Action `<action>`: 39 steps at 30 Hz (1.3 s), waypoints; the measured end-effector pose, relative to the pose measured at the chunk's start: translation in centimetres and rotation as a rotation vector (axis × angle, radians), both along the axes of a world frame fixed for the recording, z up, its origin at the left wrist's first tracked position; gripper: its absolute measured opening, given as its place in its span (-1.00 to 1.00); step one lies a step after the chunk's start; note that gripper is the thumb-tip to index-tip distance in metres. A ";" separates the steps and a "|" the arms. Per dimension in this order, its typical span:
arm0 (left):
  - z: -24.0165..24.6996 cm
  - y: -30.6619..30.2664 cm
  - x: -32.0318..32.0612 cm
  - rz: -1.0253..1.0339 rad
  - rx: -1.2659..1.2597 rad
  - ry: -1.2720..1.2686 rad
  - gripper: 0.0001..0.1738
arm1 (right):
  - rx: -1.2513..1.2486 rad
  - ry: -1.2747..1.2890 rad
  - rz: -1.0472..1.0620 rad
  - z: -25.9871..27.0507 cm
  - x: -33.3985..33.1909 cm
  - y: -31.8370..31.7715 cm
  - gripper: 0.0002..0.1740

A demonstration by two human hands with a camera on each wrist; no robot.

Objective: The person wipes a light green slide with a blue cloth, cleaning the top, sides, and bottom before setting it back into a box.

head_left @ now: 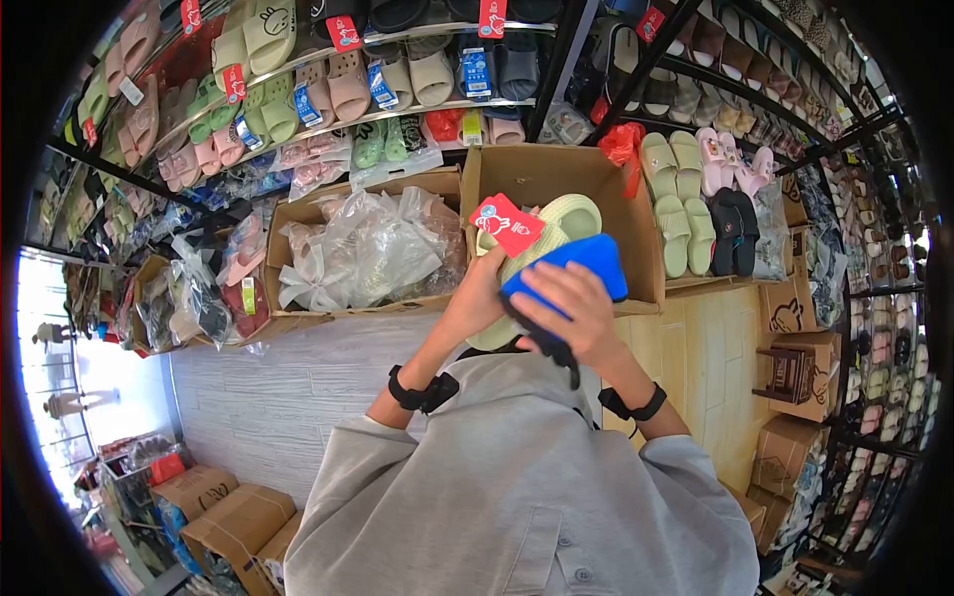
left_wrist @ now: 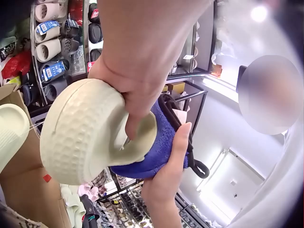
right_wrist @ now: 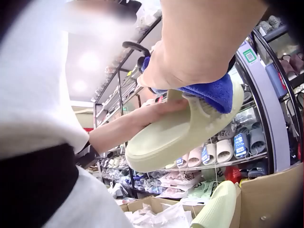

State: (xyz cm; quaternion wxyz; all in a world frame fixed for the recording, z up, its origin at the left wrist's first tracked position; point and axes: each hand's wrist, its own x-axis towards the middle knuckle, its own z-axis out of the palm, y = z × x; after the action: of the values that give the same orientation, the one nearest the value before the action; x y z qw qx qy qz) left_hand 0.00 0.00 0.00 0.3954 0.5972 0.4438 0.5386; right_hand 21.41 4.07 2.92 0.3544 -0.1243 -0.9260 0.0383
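Note:
My left hand [head_left: 477,293] grips a pale green slipper [left_wrist: 71,133], its fingers reaching in under the strap. A blue fuzzy pad [head_left: 596,260] with black edging and a black loop is held in my right hand [head_left: 571,310]. In the left wrist view the pad lies against the slipper, and the right thumb [left_wrist: 179,142] presses along its side. A second pale green slipper [left_wrist: 10,130] hangs close by, joined to the first by a thin string. Over the slippers in the head view lies a red tag [head_left: 509,226].
Below the hands stands an open cardboard box [head_left: 636,260]. To its left another box [head_left: 388,306] holds slippers in clear bags [head_left: 373,248]. Green slippers [head_left: 672,238] and black ones [head_left: 733,230] sit at right. Racks of slippers [head_left: 348,94] rise behind.

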 end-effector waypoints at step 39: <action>-1.7 0.9 2.1 -0.026 -0.152 -0.120 -0.03 | -0.068 0.052 -0.087 0.2 2.3 0.1 -0.38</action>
State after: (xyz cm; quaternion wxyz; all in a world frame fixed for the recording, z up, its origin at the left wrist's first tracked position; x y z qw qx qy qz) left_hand 2.09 0.86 -1.74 0.4724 0.5377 0.4512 0.5331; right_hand 23.72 4.12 3.13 0.3753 -0.1755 -0.9083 0.0574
